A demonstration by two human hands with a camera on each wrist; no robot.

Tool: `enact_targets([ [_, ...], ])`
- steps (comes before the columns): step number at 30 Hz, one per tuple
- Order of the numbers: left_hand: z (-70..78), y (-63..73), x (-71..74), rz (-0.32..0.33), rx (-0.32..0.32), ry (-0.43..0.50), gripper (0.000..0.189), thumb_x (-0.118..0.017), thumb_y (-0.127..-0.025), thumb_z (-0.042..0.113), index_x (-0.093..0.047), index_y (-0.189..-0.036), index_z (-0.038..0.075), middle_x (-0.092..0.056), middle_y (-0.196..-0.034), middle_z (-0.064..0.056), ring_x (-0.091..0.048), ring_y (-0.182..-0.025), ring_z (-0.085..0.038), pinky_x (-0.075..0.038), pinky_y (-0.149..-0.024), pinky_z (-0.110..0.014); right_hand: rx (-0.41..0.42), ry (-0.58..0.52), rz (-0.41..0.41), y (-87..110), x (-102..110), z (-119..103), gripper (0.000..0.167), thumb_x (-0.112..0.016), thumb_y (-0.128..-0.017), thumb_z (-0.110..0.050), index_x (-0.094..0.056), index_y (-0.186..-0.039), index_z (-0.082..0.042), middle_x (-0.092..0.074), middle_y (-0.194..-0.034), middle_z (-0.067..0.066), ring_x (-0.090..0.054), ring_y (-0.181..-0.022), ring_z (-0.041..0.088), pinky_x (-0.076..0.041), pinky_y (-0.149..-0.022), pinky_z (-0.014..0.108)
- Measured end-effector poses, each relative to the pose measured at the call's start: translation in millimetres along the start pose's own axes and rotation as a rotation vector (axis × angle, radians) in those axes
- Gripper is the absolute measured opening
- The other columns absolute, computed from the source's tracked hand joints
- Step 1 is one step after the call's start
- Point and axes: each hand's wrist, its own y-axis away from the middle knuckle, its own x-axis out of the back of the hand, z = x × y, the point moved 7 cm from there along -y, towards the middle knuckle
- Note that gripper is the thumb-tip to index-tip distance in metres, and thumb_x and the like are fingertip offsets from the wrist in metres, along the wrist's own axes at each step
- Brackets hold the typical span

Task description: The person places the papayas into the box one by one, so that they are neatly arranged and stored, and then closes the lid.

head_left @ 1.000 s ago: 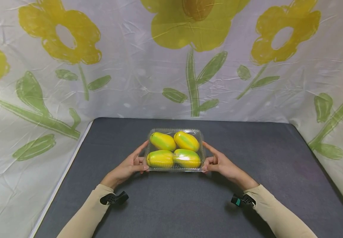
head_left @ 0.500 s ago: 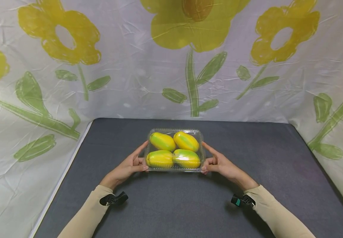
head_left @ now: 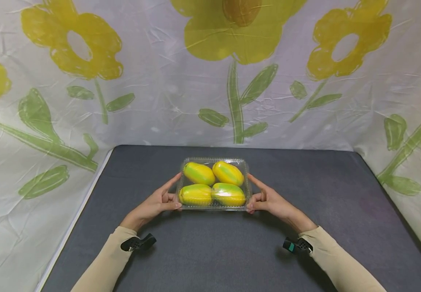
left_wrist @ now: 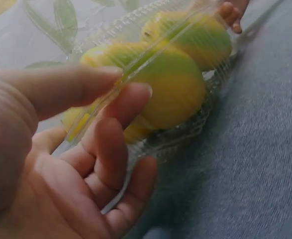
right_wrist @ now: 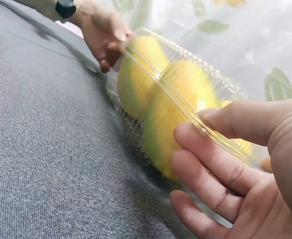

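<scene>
A clear plastic clamshell box (head_left: 214, 208) with its lid closed sits centrally in the head view. Several yellow-green mangoes (head_left: 198, 174) lie inside in two rows. My left hand (head_left: 152, 207) pinches the box's rim at the left front corner, thumb above and curled fingers below, while the index finger reaches along the side. The right hand (head_left: 276, 204) mirrors this at the right front corner. Both wrist views show the lid and base rims (left_wrist: 93, 112) pressed together between thumb and fingers. Whether the box's underside touches the table cannot be made out.
Dark grey cloth covers the table (head_left: 210, 251) around the box. Behind and at both sides hangs a white curtain (head_left: 159, 89) printed with yellow flowers. Black wrist devices (head_left: 139, 243) sit on both beige sleeves.
</scene>
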Motion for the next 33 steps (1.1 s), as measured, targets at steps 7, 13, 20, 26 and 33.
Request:
enact_targets([
  [7,-1.5,0.3,1.7,-0.009,0.025,-0.028,0.099,-0.069,-0.092,0.012,-0.001,-0.159,0.036,-0.072,-0.086,-0.003,-0.071,-0.088,-0.024,-0.059,-0.080,-0.036,-0.013,0.001,0.009,-0.8,-1.8,-0.7,0.103,-0.069,-0.092,-0.011,0.006,-0.160,-0.025,-0.072,-0.079,-0.001,-0.071,-0.083,0.018,-0.060,-0.081,0.031],
  [13,1.4,1.7,1.7,-0.011,0.033,-0.036,0.100,-0.070,-0.092,0.014,0.000,-0.160,0.034,-0.073,-0.084,0.001,-0.071,-0.089,-0.027,-0.060,-0.080,-0.037,-0.005,-0.001,0.015,-0.8,-3.3,-2.1,0.103,-0.070,-0.092,-0.011,0.005,-0.160,-0.024,-0.071,-0.077,-0.002,-0.070,-0.080,0.016,-0.060,-0.080,0.032],
  [20,9.3,1.9,1.4,0.008,0.039,-0.038,0.100,-0.072,-0.090,0.011,-0.003,-0.161,0.028,-0.070,-0.074,0.002,-0.071,-0.080,-0.025,-0.060,-0.078,-0.038,0.028,-0.005,0.050,0.7,-4.7,-3.5,0.098,-0.067,-0.093,-0.007,0.001,-0.161,-0.022,-0.064,-0.071,0.002,-0.068,-0.076,0.019,-0.059,-0.075,0.037],
  [26,10.9,1.8,1.6,0.007,0.030,-0.040,0.099,-0.072,-0.090,0.009,-0.004,-0.161,0.025,-0.066,-0.069,0.002,-0.068,-0.075,-0.024,-0.059,-0.078,-0.038,0.045,-0.017,0.072,0.6,-5.1,-4.0,0.096,-0.066,-0.093,-0.003,0.000,-0.161,-0.022,-0.064,-0.070,0.003,-0.067,-0.076,0.022,-0.059,-0.074,0.038],
  [33,10.7,2.4,5.3,-0.011,0.038,-0.097,0.098,-0.071,-0.091,0.014,-0.004,-0.160,0.029,-0.071,-0.081,-0.008,-0.070,-0.084,-0.030,-0.058,-0.078,-0.037,0.017,-0.005,0.059,-1.9,-3.2,-1.4,0.099,-0.070,-0.091,-0.009,-0.001,-0.161,-0.026,-0.069,-0.075,0.006,-0.068,-0.076,0.021,-0.058,-0.075,0.035],
])
